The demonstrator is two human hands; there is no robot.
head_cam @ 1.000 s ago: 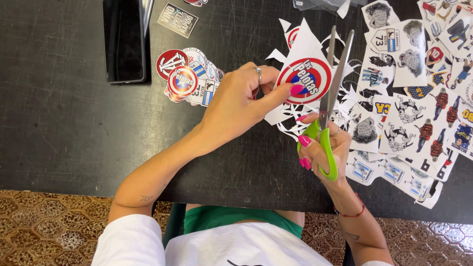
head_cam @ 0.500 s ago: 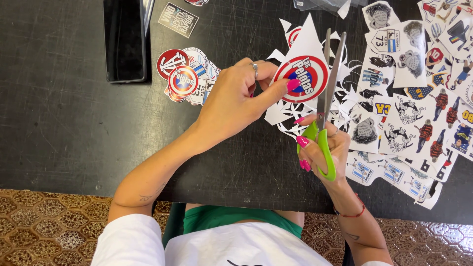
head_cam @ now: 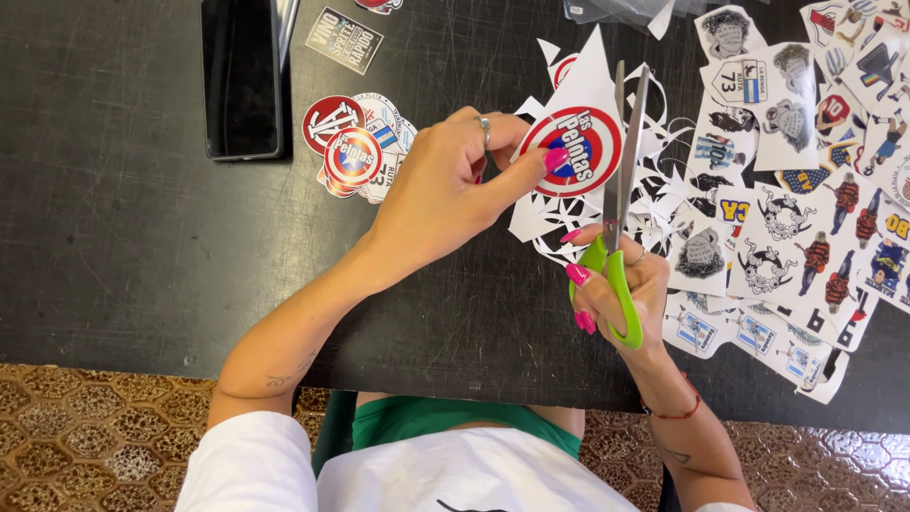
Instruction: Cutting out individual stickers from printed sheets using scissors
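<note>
Nearest to us, below the edge of the black surface (head_cam: 114,246), we see our white top and green waistband over a patterned brown floor (head_cam: 85,427). Just above, our right hand (head_cam: 621,289) has its fingers threaded through and closed around the green handles of the scissors (head_cam: 618,204), whose blades point away from us, slightly parted, with their inner edges at the right rim of the round sticker (head_cam: 583,150). Our left hand (head_cam: 441,194), a ring on one finger, pinches that red, white and blue round sticker between thumb and curled fingers, thumb pressed on its face; the sticker sits on a white paper piece held just above a heap of white offcuts (head_cam: 545,228) near the middle of the surface. To the right, uncut sticker sheets (head_cam: 806,218) spread out, printed with small figures and crests. Left of our left hand lies a small pile of cut round stickers (head_cam: 353,150). Farther off, a dark phone (head_cam: 242,76) lies flat, with a dark rectangular sticker (head_cam: 343,40) just beside it.
</note>
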